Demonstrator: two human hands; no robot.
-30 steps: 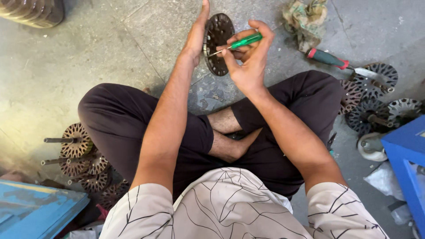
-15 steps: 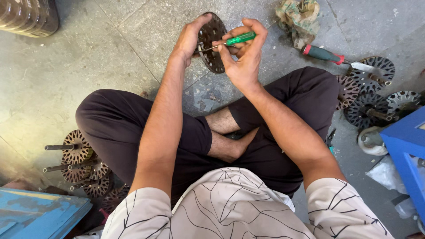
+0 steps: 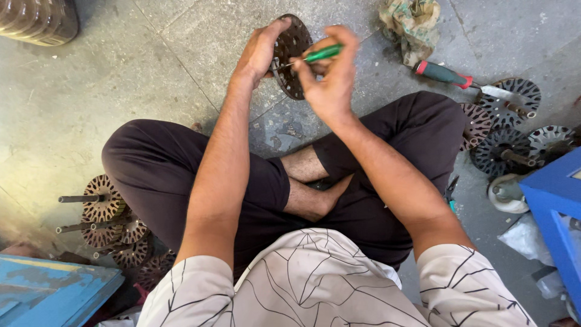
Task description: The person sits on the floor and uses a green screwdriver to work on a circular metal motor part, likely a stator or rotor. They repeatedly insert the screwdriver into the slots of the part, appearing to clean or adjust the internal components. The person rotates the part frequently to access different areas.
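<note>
Pinching a thin green-handled screwdriver (image 3: pixel 322 53) between thumb and curled fingers, the right hand (image 3: pixel 330 79) aims its metal tip at the face of a dark, slotted round stator disc (image 3: pixel 292 54). The left hand (image 3: pixel 260 51) clamps that disc on its far-left edge, fingers pressed together over the rim, thumb hidden behind it. The disc stands tilted on edge over the concrete floor (image 3: pixel 151 72), just beyond the person's crossed legs.

By the look of it, the work on this disc is mid-way: the tool tip sits at the slots, yet no wire or loose piece shows near it, so how many slots are done I cannot tell. Similar discs on shafts (image 3: pixel 100 206) lie well to the left of the held disc and nearer the body, and more slotted discs (image 3: pixel 514 145) lie to its right, past the knee; whether either group is finished is not clear.

Right of the held disc lies a red-handled screwdriver (image 3: pixel 445 74), and a crumpled rag (image 3: pixel 411 21) just above that. A blue box (image 3: pixel 557 206) is cut off at the right edge, a blue board (image 3: pixel 48 290) at the lower left, and a ribbed container (image 3: pixel 36 21) at the top left corner. The exact contact point of the tip is blocked by the right fingers.
</note>
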